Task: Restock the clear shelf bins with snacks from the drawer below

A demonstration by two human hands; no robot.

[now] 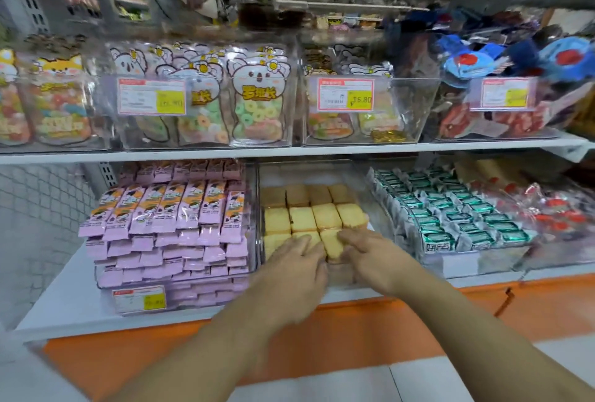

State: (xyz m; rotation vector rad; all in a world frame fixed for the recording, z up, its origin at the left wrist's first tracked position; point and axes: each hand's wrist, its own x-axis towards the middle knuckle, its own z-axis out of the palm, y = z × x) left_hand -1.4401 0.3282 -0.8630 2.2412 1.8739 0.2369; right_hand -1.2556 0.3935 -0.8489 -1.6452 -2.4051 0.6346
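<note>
both hands are in the front of the middle clear bin (pixel 370 208) on the lower shelf, working on the yellow sponge cakes (pixel 314 216). the left hand (pixel 294 268) lies with its fingers fairly straight over the front row, fingertips pressing down on a cake; it looks open and flat rather than gripping. the right hand (pixel 370 256) is just beside it, fingers bent around the front cake (pixel 331 242) that sits between the two hands, as if pinching it into its slot. there is some motion blur, so how firmly it grips i cannot tell for sure.

beyond the fingertips the cakes stand in neat rows, with a bare gap at the back of the bin, so my guess is that the front row is being squared up so more can fit.

to the left of the left hand is a bin of pink snack bars (pixel 167 224), stacked high and tilted toward the aisle so the labels face out. to the right of the right hand sits a bin of green and silver packets (pixel 450 215). above the hands, the upper shelf holds bags of ring gummies (pixel 254 102) in clear bins with price tags (pixel 151 96) on the fronts.

below the wrists runs the orange drawer front (pixel 418 314); it looks closed from here, so further stock would mean reaching down and pulling it out.
</note>
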